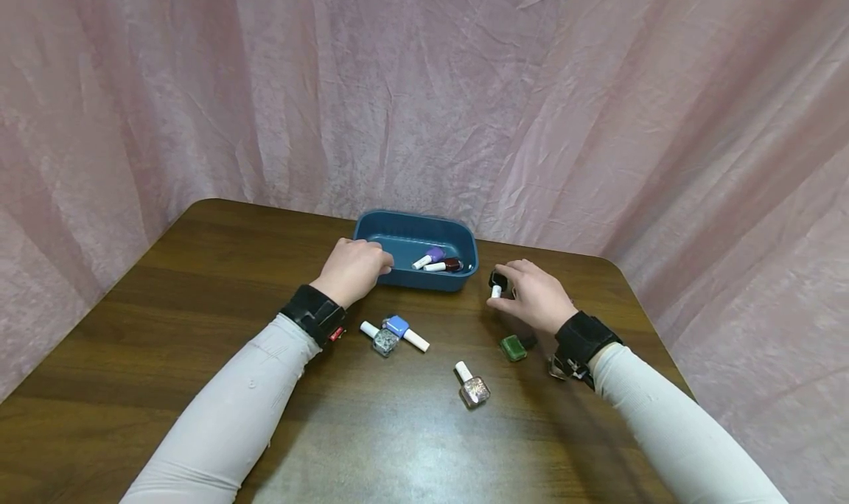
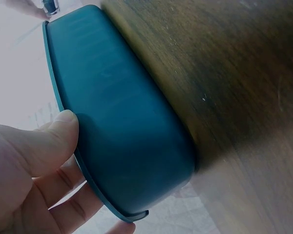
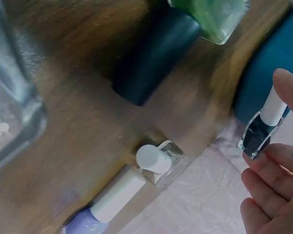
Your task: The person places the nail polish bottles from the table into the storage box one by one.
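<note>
My left hand (image 1: pixel 354 270) grips the near left rim of a dark teal bin (image 1: pixel 424 280). In the left wrist view the thumb presses the bin's outer wall (image 2: pixel 122 107), with fingers behind the rim. Right of the bin, my right hand (image 1: pixel 536 295) pinches a dark nail polish bottle (image 3: pixel 256 136) with a white cap, held between thumb and fingers above the table. Inside the bin lie a purple nail polish (image 1: pixel 434 254) and a dark red one (image 1: pixel 452 264), both white-capped. A green nail polish (image 1: pixel 514 348) with a black cap (image 3: pixel 156 56) lies below the right hand.
On the wooden table (image 1: pixel 278 231), a blue nail polish (image 1: pixel 398 326) touches a grey glitter one (image 1: pixel 385 342). A bronze glitter bottle (image 1: pixel 474 392) lies nearer. Another bottle (image 1: pixel 557 368) is partly hidden by the right wrist. A pink curtain (image 1: pixel 424 99) hangs behind.
</note>
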A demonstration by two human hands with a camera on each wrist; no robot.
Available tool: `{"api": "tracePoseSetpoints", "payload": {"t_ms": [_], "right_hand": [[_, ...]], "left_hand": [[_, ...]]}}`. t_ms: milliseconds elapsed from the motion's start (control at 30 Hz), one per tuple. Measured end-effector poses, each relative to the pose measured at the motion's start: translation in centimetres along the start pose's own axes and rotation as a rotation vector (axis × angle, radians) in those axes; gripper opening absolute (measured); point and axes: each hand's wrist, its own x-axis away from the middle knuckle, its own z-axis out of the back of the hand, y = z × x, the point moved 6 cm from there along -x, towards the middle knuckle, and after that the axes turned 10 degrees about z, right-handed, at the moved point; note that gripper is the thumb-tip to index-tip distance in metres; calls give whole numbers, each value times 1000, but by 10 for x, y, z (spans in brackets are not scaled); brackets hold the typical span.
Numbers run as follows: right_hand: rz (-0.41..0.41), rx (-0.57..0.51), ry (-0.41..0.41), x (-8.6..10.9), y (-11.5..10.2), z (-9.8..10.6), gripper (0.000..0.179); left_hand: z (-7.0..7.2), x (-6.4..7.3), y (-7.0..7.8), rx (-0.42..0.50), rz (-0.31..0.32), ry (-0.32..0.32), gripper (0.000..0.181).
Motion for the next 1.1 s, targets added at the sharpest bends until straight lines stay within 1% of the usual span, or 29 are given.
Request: {"api": "tracePoseSetpoints", "payload": {"t_ms": [300, 433, 700, 1000, 1100], "right_hand": [[4, 6, 46, -9, -5, 8, 74], [-4, -5, 66, -15, -7, 10, 73], [-18, 9, 79, -26, -15, 13, 74], [-28, 9, 96, -42, -28, 14, 74], [-27, 8, 101, -46, -32, 14, 73]], "left_hand": [[-1, 0, -2, 5, 4, -7, 13], [-1, 0, -2, 0, -3, 7, 12], [-1, 0, -1, -6, -10, 20, 12], [-4, -3, -2, -4, 4, -3, 14], [-2, -3, -2, -9, -1, 5, 13]]}}
